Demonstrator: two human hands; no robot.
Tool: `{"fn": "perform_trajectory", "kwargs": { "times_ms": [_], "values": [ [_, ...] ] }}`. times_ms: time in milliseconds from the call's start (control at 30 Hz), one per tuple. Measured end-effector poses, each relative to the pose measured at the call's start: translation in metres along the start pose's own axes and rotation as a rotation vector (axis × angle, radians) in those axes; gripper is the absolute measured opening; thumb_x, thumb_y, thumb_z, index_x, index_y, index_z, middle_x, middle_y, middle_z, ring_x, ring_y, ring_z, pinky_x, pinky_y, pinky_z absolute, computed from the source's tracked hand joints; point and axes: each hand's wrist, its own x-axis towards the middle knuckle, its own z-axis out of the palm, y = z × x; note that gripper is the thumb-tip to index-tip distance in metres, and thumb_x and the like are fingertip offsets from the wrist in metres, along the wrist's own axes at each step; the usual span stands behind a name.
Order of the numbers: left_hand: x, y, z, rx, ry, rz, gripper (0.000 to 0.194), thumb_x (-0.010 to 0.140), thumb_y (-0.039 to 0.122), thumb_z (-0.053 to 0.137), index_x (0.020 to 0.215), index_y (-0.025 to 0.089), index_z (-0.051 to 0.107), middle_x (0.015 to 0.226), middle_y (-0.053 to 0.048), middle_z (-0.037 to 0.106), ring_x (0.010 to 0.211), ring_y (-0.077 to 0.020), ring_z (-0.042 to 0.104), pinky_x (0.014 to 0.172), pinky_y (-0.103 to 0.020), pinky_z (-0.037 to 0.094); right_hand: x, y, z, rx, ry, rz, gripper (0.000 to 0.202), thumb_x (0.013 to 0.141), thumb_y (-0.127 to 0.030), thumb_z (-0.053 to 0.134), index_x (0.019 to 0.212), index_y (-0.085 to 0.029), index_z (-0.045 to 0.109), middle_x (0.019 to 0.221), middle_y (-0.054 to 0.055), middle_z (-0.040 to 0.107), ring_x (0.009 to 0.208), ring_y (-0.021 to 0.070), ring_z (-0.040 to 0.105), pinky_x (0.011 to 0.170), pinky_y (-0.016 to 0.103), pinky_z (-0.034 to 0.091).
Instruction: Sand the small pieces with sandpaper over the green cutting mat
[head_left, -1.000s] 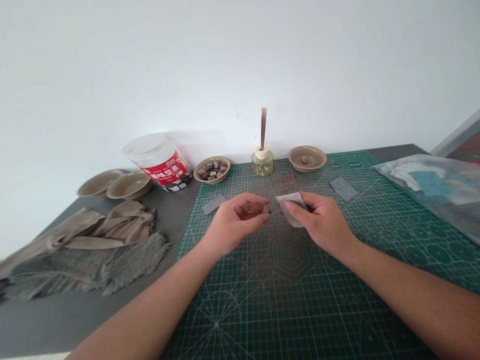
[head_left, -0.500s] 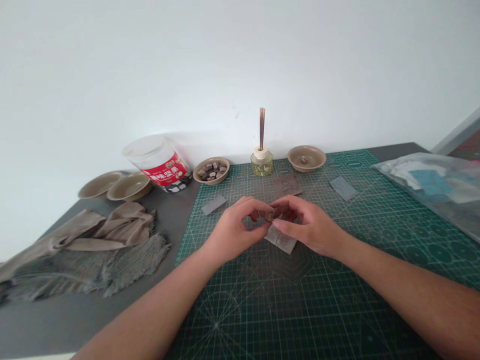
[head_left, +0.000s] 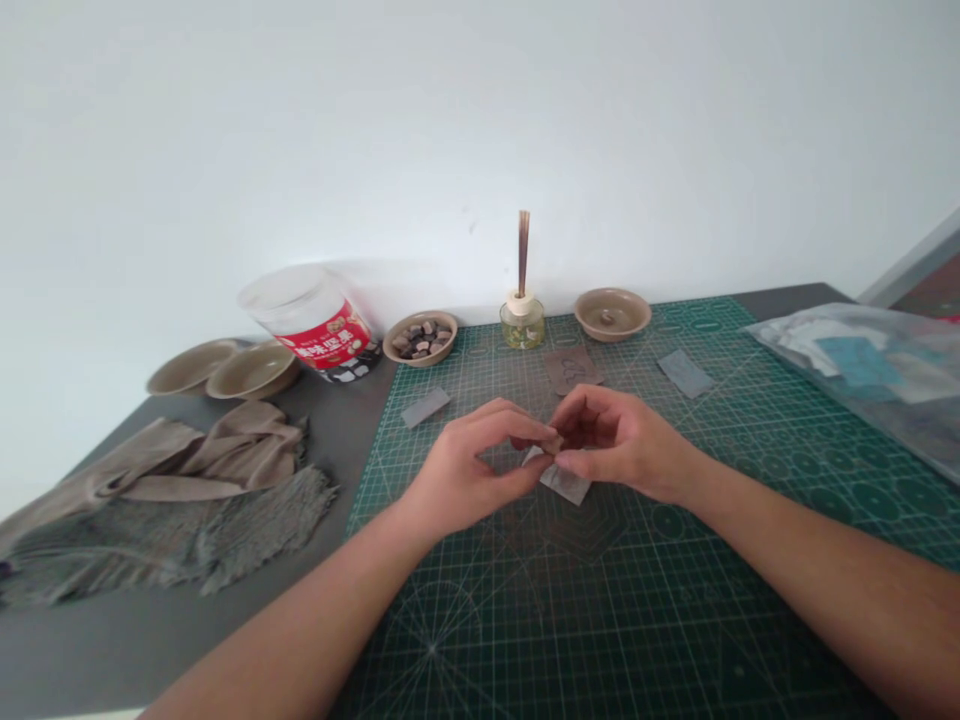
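Between the fingertips of both hands is a small brown stone-like piece [head_left: 553,445], partly hidden by the fingers. My left hand [head_left: 469,468] pinches it from the left with thumb and fingers. On the other side, my right hand [head_left: 634,447] grips it with thumb and curled fingers. Just beneath them a grey sandpaper-like sheet [head_left: 571,488] lies on the green cutting mat [head_left: 510,600]. A brown square sheet [head_left: 572,368] with dark marks lies behind the hands.
Small grey sheets lie left [head_left: 425,408] and right [head_left: 685,373]. Behind stand a bowl of small stones [head_left: 420,362], a reed diffuser [head_left: 523,325] and a bowl [head_left: 613,335] with one small piece. Leftward are a plastic jar [head_left: 330,335] and cloth [head_left: 217,455]; rightward, a plastic bag [head_left: 900,365].
Both hands have turned the small piece between their fingertips and shifted it slightly right and down. It now shows a lighter face.
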Motion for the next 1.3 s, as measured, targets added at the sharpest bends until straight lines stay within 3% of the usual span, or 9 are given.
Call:
{"fn": "perform_trajectory", "kwargs": {
  "times_ms": [133, 300, 367, 467, 567, 733, 1067, 1200, 1300],
  "values": [
    [0.001, -0.002, -0.003, 0.055, -0.061, 0.012, 0.016, 0.087, 0.015, 0.069, 0.101, 0.021, 0.073, 0.097, -0.005, 0.071, 0.091, -0.0159, 0.066, 0.081, -0.029, 0.053, 0.0, -0.002, -0.003, -0.138, 0.003, 0.034, 0.029, 0.075, -0.026, 0.082, 0.097, -0.018, 0.065, 0.087, 0.001, 0.07, 0.078, 0.0157, 0.065, 0.071, 0.028, 0.052],
    [0.005, -0.007, -0.009, 0.237, -0.204, -0.079, 0.012, 0.088, 0.018, 0.065, 0.1, 0.02, 0.069, 0.096, -0.005, 0.066, 0.094, -0.0187, 0.06, 0.083, -0.033, 0.049, 0.001, -0.005, -0.009, -0.723, 0.022, -0.019, 0.019, 0.076, -0.028, 0.079, 0.092, -0.021, 0.07, 0.078, -0.002, 0.065, 0.07, 0.0142, 0.058, 0.064, 0.027, 0.044],
    [0.007, -0.009, -0.011, 0.343, -0.266, -0.123, 0.019, 0.087, 0.022, 0.067, 0.106, 0.021, 0.068, 0.099, -0.005, 0.062, 0.097, -0.0207, 0.057, 0.086, -0.035, 0.048, 0.003, -0.005, -0.011, -0.898, -0.022, -0.095, 0.016, 0.075, -0.024, 0.079, 0.088, -0.022, 0.071, 0.081, -0.002, 0.065, 0.077, 0.0157, 0.058, 0.07, 0.028, 0.043],
    [0.007, -0.012, -0.011, 0.443, -0.387, -0.148, 0.023, 0.088, 0.029, 0.067, 0.111, 0.027, 0.07, 0.097, -0.004, 0.057, 0.097, -0.0217, 0.053, 0.086, -0.036, 0.045, 0.004, -0.002, -0.012, -1.023, -0.08, -0.18, 0.021, 0.071, -0.019, 0.08, 0.088, -0.021, 0.069, 0.089, 0.0, 0.067, 0.093, 0.0196, 0.058, 0.085, 0.032, 0.043],
    [0.008, -0.015, -0.009, 0.496, -0.47, -0.162, 0.014, 0.092, 0.032, 0.064, 0.103, 0.029, 0.072, 0.092, -0.003, 0.055, 0.095, -0.0216, 0.051, 0.084, -0.035, 0.042, 0.003, 0.001, -0.01, -1.056, -0.062, -0.165, 0.024, 0.072, -0.021, 0.08, 0.093, -0.021, 0.069, 0.093, 0.001, 0.066, 0.092, 0.0194, 0.058, 0.082, 0.031, 0.043],
    [0.008, -0.018, -0.009, 0.518, -0.485, -0.203, 0.014, 0.095, 0.035, 0.06, 0.098, 0.029, 0.072, 0.091, -0.002, 0.054, 0.094, -0.0214, 0.049, 0.085, -0.036, 0.039, -0.003, 0.004, -0.001, -1.128, -0.051, -0.14, 0.006, 0.085, -0.025, 0.07, 0.091, -0.022, 0.071, 0.088, 0.002, 0.065, 0.085, 0.0178, 0.06, 0.076, 0.03, 0.042],
    [0.005, -0.02, -0.008, 0.496, -0.472, -0.253, 0.017, 0.095, 0.031, 0.057, 0.103, 0.03, 0.072, 0.092, -0.003, 0.054, 0.098, -0.0228, 0.048, 0.085, -0.035, 0.038, -0.01, 0.005, 0.014, -1.235, -0.087, -0.152, 0.01, 0.091, -0.023, 0.065, 0.083, -0.02, 0.07, 0.087, 0.003, 0.064, 0.085, 0.0182, 0.059, 0.078, 0.031, 0.043],
    [0.004, -0.018, -0.008, 0.514, -0.442, -0.237, 0.022, 0.094, 0.033, 0.058, 0.115, 0.032, 0.067, 0.095, -0.003, 0.055, 0.099, -0.0237, 0.048, 0.086, -0.037, 0.039, -0.01, 0.006, 0.012, -1.333, -0.106, -0.196, 0.011, 0.091, -0.025, 0.065, 0.082, -0.02, 0.069, 0.084, 0.004, 0.063, 0.086, 0.0203, 0.057, 0.08, 0.034, 0.042],
    [0.004, -0.019, -0.008, 0.541, -0.448, -0.233, 0.021, 0.095, 0.035, 0.057, 0.112, 0.031, 0.068, 0.095, -0.004, 0.055, 0.098, -0.024, 0.047, 0.086, -0.037, 0.038, -0.009, 0.005, 0.008, -1.397, -0.118, -0.228, 0.013, 0.09, -0.024, 0.066, 0.079, -0.02, 0.069, 0.08, 0.004, 0.062, 0.084, 0.021, 0.054, 0.079, 0.036, 0.041]
  ]
}}
